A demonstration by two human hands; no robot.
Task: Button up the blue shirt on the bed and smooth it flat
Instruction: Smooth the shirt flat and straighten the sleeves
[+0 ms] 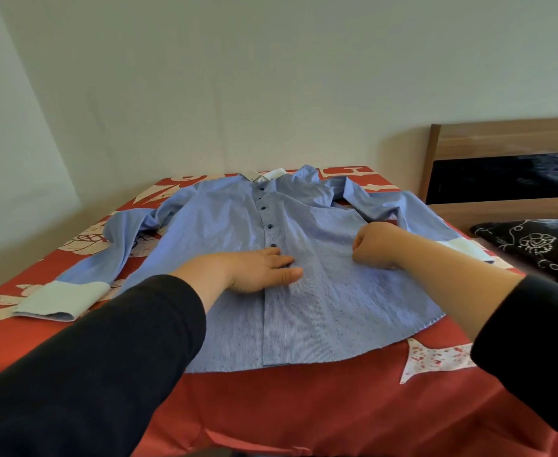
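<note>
Pale wall (271, 77), wooden headboard (502, 136)

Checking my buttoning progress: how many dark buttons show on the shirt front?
5 on the blue shirt placket: buttons, collar downward. The left hand may hide more.

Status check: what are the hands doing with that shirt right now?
Left hand flat on the shirt front. Right hand curled on the cloth, grip unclear. Upper buttons fastened. Nothing in the way.

Looked matt, finely striped cotton-like cloth: pale blue buttoned shirt (320, 285); faintly sheeny red printed bedspread (304, 407); smooth brown wooden headboard (502, 136).
</note>
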